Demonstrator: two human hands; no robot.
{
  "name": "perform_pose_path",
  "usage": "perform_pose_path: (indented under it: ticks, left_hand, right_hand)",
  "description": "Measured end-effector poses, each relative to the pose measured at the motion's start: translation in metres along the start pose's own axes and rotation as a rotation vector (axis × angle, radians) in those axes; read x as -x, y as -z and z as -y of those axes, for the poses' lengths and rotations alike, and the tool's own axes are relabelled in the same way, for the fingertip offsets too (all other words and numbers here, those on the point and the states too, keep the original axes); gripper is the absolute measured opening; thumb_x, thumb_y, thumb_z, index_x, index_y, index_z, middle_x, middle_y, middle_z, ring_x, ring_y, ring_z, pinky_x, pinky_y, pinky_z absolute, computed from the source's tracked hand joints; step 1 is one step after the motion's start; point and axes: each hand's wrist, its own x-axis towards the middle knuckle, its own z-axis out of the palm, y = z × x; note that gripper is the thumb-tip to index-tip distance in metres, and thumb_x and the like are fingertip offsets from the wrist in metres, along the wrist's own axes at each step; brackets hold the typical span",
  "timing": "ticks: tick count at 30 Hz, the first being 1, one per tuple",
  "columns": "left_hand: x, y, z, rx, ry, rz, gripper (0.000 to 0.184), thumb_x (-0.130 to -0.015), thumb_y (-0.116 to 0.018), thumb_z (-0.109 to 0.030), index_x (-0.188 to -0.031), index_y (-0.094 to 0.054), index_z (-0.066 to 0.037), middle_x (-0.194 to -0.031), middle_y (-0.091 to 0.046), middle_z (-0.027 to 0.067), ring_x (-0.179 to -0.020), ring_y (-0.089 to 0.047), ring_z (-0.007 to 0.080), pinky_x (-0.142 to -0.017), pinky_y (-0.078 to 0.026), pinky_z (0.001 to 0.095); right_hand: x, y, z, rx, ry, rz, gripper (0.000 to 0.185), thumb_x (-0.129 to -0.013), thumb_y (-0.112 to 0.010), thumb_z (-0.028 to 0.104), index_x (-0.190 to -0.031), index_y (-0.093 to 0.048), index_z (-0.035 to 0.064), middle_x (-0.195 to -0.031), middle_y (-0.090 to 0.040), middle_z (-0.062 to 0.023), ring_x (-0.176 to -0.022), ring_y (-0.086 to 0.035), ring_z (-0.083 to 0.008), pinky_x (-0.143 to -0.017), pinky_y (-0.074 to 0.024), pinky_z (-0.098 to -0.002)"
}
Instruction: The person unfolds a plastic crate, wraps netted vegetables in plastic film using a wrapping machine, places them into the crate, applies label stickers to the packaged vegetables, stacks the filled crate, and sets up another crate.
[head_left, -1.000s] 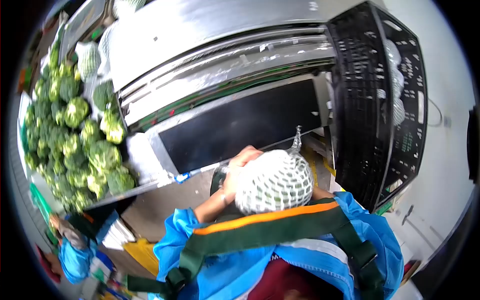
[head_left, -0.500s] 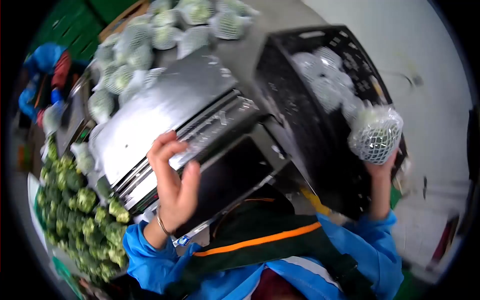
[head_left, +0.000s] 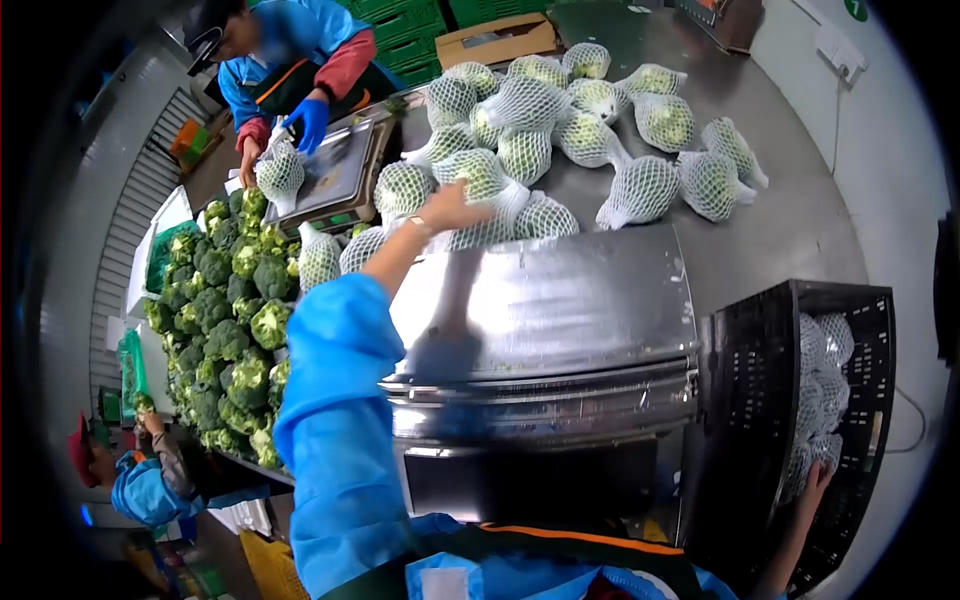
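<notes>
one netted broccoli point(head_left: 468, 170), crosswise, tail point(head_left: 515, 196) rightward

One black crate point(head_left: 745, 370) at the right hand point(head_left: 820, 482), about twenty netted heads point(head_left: 640, 190) around the left hand point(head_left: 455, 208)
Overlap makes the twenty approximate; at least five more show in the crate. Left of the left hand: dozens of loose broccoli heads point(head_left: 228, 340), too piled for a count, one grey tray point(head_left: 340, 185) and two co-workers point(head_left: 300, 45), one holding a single netted head point(head_left: 281, 175). Beyond the left hand, one cardboard box point(head_left: 495, 42).
</notes>
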Motion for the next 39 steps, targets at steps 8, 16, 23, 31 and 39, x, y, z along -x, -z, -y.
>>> perform_pose_path:
  ticks: [8, 16, 23, 31, 39]
  left_hand:
    - [-0.058, -0.031, 0.004, -0.165, -0.120, 0.287, 0.095, -0.048, -0.075, -0.052, -0.126, -0.045, -0.008, -0.116, -0.051, 0.0227, -0.110, -0.050, 0.0325, -0.091, -0.041, 0.0363]
    - [0.015, 0.027, 0.119, 1.292, 0.092, -0.363, 0.028, -0.070, -0.065, -0.007, -0.094, -0.050, -0.003, -0.080, -0.053, 0.0061, -0.080, -0.057, 0.0199, -0.072, -0.053, 0.0399]
    - [0.022, 0.037, 0.087, 0.438, -0.054, 0.028, 0.082, -0.064, -0.074, -0.024, -0.129, -0.031, 0.002, -0.124, -0.044, 0.0217, -0.101, -0.052, 0.0226, -0.082, -0.045, 0.0310]
    - [0.020, 0.049, 0.044, -0.004, 0.202, -0.442, 0.126, -0.044, -0.083, -0.043, -0.140, -0.003, -0.024, -0.142, -0.008, 0.0216, -0.131, -0.007, 0.0428, -0.098, -0.024, 0.0564]
    - [-0.029, 0.028, 0.051, 0.023, 0.128, -0.695, 0.110, -0.042, -0.081, -0.036, -0.134, -0.024, -0.018, -0.132, -0.026, 0.0210, -0.120, -0.018, 0.0479, -0.101, -0.021, 0.0524]
  right_hand:
    - [0.136, -0.080, 0.115, 0.698, 0.445, 0.049, 0.056, -0.080, -0.058, 0.016, -0.130, -0.035, 0.0069, -0.119, -0.050, -0.0184, -0.106, -0.052, -0.0315, -0.084, -0.0439, -0.0367]
    - [0.140, -0.081, 0.115, 0.627, 0.522, 0.008, 0.041, -0.083, -0.055, 0.017, -0.120, -0.045, 0.0016, -0.102, -0.059, -0.0176, -0.090, -0.059, -0.0324, -0.074, -0.0465, -0.0372]
    - [0.148, -0.077, 0.114, 0.655, 0.605, -0.052, 0.043, -0.082, -0.055, 0.019, -0.120, -0.045, 0.0012, -0.104, -0.058, -0.0190, -0.091, -0.058, -0.0332, -0.077, -0.0450, -0.0361]
    - [0.143, -0.074, 0.094, 0.643, 0.692, -0.145, 0.037, -0.082, -0.054, 0.017, -0.115, -0.050, -0.0010, -0.102, -0.058, -0.0194, -0.089, -0.058, -0.0345, -0.076, -0.0456, -0.0373]
    - [0.153, -0.090, 0.123, 0.773, 0.469, -0.191, 0.039, -0.082, -0.054, 0.020, -0.116, -0.049, 0.0035, -0.095, -0.061, -0.0181, -0.083, -0.060, -0.0338, -0.071, -0.0466, -0.0395]
